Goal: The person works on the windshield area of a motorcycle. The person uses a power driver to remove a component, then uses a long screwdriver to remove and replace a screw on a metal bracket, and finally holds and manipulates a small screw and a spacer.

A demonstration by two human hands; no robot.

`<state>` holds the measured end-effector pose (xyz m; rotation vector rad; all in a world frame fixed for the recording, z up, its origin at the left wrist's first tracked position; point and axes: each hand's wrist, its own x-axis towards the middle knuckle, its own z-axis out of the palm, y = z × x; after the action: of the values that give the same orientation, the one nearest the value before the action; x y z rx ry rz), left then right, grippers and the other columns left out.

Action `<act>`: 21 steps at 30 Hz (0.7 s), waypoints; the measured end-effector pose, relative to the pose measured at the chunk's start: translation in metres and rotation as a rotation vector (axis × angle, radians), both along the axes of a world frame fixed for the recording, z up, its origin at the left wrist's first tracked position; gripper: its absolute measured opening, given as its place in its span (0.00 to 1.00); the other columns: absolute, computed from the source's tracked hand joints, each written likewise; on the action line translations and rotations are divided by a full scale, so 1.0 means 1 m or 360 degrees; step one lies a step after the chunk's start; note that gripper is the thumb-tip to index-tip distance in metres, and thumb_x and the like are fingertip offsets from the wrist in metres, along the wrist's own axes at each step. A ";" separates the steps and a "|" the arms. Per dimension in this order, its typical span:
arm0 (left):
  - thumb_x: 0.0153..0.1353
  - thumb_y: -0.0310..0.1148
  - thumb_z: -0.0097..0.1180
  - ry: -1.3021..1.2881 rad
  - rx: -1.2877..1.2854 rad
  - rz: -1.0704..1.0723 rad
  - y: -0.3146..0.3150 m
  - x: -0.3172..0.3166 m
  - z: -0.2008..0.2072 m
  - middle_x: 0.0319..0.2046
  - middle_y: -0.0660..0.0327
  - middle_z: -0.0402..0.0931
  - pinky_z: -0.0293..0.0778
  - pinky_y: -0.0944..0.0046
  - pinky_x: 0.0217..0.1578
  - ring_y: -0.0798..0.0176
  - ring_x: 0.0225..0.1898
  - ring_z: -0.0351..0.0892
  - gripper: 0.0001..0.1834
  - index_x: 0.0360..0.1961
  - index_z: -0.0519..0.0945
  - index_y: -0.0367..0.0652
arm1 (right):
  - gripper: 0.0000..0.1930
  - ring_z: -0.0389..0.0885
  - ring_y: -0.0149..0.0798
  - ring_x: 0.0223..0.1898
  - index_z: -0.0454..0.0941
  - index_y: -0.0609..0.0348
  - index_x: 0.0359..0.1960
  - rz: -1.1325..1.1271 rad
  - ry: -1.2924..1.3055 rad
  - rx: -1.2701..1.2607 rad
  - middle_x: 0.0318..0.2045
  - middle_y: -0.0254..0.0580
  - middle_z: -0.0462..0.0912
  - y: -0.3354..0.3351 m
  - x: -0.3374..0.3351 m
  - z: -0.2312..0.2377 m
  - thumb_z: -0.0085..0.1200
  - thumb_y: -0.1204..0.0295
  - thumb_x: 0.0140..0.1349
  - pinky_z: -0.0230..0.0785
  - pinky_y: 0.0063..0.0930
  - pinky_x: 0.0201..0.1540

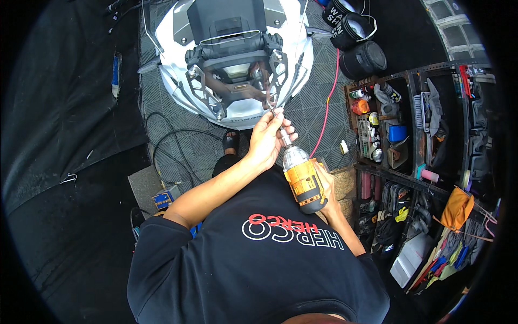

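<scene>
My right hand [326, 183] is wrapped round the grip of a yellow and black cordless impact driver [301, 178], which points away from me. My left hand [263, 139] pinches the driver's bit [284, 134] beyond its silver nose, with the thumb and fingers closed about it. The bit's tip lies close to the lower edge of a tinted windscreen [237, 94] on a white motorcycle [178, 81]; whether it touches a fastener there is hidden by my fingers. Black perforated brackets [279, 71] with bolts flank the windscreen.
Shelves [413, 129] with bottles, tools and rags stand at the right. Black buckets [365, 59] are at the far right of the motorcycle. A pink hose [330, 100] and a black cable [181, 146] lie on the patterned mat. A blue box [163, 200] is beside my left elbow.
</scene>
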<state>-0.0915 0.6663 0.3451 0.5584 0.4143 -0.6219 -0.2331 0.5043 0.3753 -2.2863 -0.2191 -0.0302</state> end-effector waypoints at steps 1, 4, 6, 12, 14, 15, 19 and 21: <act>0.72 0.32 0.49 -0.0008 -0.0008 0.0004 0.000 0.000 0.000 0.34 0.61 0.72 0.82 0.61 0.38 0.65 0.35 0.77 0.11 0.52 0.70 0.42 | 0.30 0.82 0.59 0.48 0.75 0.74 0.53 0.0030 -0.0052 -0.0046 0.49 0.62 0.80 -0.001 0.000 -0.001 0.67 0.72 0.46 0.73 0.43 0.54; 0.72 0.32 0.49 -0.0008 -0.0012 0.0008 0.000 0.000 -0.001 0.34 0.61 0.72 0.82 0.61 0.38 0.65 0.35 0.77 0.11 0.53 0.70 0.42 | 0.31 0.82 0.60 0.49 0.74 0.74 0.54 0.0030 0.0002 -0.0038 0.49 0.64 0.80 -0.002 -0.001 -0.003 0.67 0.72 0.46 0.73 0.44 0.54; 0.72 0.32 0.49 -0.0025 -0.0025 0.0015 0.000 -0.001 -0.002 0.34 0.61 0.72 0.82 0.61 0.38 0.65 0.35 0.77 0.11 0.53 0.70 0.42 | 0.31 0.82 0.60 0.49 0.74 0.75 0.54 0.0028 0.0019 -0.0018 0.49 0.64 0.80 -0.003 -0.001 -0.003 0.67 0.72 0.46 0.73 0.44 0.54; 0.72 0.34 0.49 -0.0035 0.0026 -0.0012 0.000 0.001 -0.007 0.35 0.60 0.74 0.84 0.60 0.38 0.64 0.35 0.80 0.13 0.53 0.68 0.42 | 0.32 0.82 0.60 0.49 0.74 0.75 0.54 0.0046 0.0027 -0.0048 0.49 0.64 0.80 -0.006 0.003 0.000 0.67 0.70 0.46 0.74 0.44 0.54; 0.72 0.34 0.49 -0.0035 0.0003 -0.0020 0.000 0.002 -0.007 0.35 0.60 0.74 0.84 0.60 0.38 0.64 0.35 0.80 0.12 0.53 0.69 0.42 | 0.32 0.81 0.60 0.50 0.74 0.74 0.53 0.0065 0.0019 -0.0025 0.50 0.64 0.79 -0.006 0.004 -0.001 0.68 0.70 0.46 0.74 0.45 0.54; 0.72 0.34 0.49 -0.0038 -0.0008 -0.0016 0.000 0.002 -0.007 0.35 0.60 0.74 0.84 0.60 0.38 0.64 0.35 0.80 0.12 0.52 0.69 0.42 | 0.27 0.83 0.56 0.47 0.75 0.73 0.52 0.0025 0.0010 -0.0003 0.47 0.59 0.81 -0.007 0.004 -0.002 0.66 0.72 0.49 0.75 0.41 0.53; 0.72 0.34 0.50 -0.0031 0.0017 -0.0008 0.000 0.001 -0.003 0.34 0.61 0.74 0.84 0.60 0.38 0.65 0.35 0.80 0.12 0.51 0.70 0.42 | 0.27 0.83 0.56 0.47 0.76 0.73 0.51 -0.0067 0.0145 0.0149 0.47 0.60 0.81 -0.006 0.001 -0.006 0.66 0.71 0.49 0.75 0.42 0.53; 0.71 0.34 0.51 -0.0022 0.0032 0.0006 -0.001 0.001 -0.002 0.34 0.62 0.74 0.83 0.62 0.37 0.65 0.35 0.79 0.11 0.50 0.71 0.42 | 0.31 0.81 0.61 0.50 0.75 0.74 0.52 -0.0072 0.0232 0.0204 0.50 0.65 0.79 -0.007 0.001 -0.006 0.68 0.68 0.46 0.74 0.46 0.55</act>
<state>-0.0909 0.6655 0.3434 0.5806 0.4088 -0.6105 -0.2325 0.4972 0.3689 -2.1550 -0.0867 0.0961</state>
